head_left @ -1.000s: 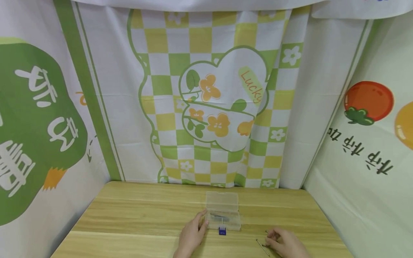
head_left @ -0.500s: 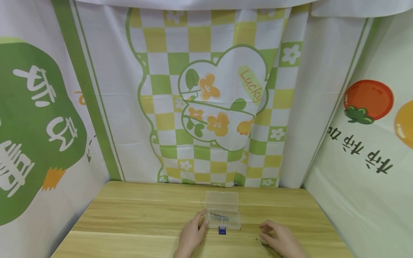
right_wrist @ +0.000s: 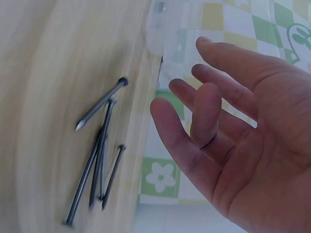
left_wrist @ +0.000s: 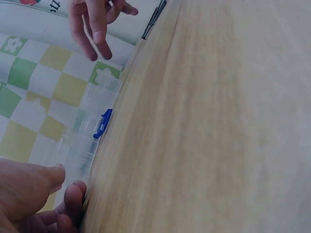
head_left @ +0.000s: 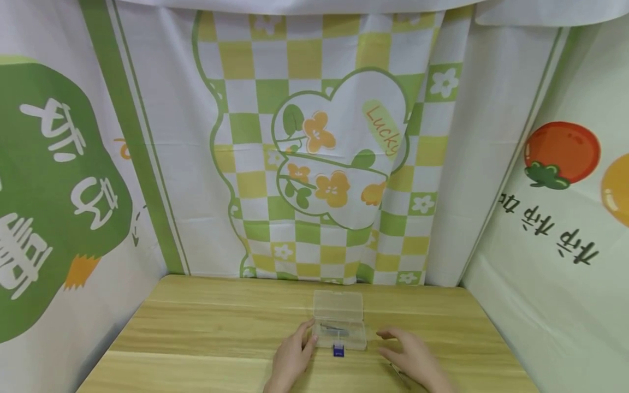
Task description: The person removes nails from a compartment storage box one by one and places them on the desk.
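The desk (head_left: pixel 221 322) has a light wood grain; a clear box (head_left: pixel 356 345) stands on it, lid (head_left: pixel 338 304) open, and rightward, nearer the front, loose nails (right_wrist: pixel 101 155) lie, some overlapping

Straight ahead of me hangs a checked cloth (head_left: pixel 324 142) reading "Lucky". White lettering covers the green patch (head_left: pixel 64 185) on the left; a red tomato print (head_left: pixel 565 150) marks the right, above the wood-grain table (head_left: pixel 221 322).

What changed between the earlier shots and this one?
The right hand moved left and forward, toward the open box, its bunched fingers spreading. It visibly holds none of the nails now; any letting go can't be made out. The left hand stayed at the box's left end; the box and its blue clasp stayed put.
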Tool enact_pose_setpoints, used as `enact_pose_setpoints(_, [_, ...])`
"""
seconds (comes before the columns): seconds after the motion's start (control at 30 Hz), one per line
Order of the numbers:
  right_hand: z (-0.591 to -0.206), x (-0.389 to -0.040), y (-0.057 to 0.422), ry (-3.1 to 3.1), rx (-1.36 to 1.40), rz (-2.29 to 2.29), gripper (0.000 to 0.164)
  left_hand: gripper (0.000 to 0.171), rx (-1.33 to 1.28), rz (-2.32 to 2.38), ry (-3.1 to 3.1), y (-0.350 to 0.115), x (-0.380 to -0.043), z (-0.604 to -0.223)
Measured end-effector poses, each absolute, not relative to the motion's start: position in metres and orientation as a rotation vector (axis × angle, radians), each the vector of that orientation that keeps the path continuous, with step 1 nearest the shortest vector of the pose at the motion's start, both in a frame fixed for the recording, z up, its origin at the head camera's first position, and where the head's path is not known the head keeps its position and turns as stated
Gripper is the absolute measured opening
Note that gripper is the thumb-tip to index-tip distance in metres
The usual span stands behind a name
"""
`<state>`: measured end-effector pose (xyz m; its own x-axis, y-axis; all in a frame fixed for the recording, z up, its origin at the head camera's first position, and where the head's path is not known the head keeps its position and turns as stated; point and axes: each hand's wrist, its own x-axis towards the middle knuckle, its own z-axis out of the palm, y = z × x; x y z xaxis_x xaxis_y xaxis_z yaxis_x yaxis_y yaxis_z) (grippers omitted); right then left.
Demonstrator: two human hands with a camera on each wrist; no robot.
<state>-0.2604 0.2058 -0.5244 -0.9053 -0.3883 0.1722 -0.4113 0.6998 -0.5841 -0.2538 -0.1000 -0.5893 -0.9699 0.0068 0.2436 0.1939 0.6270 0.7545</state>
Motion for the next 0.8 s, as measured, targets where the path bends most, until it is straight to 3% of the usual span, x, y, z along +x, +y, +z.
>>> enact_pose_setpoints(0.47, [-0.52,-0.28,0.174,-2.891,0.793,0.993,0.045,0.042,-0.166,-1.278,-2.63,-0.1,-0.254,-0.589])
enact_pose_setpoints(0.8, [-0.522,-0.294,0.15,-2.83,0.867,0.905,0.027,0.042,-0.166,-1.291,-2.631,-0.101,-0.254,-0.589])
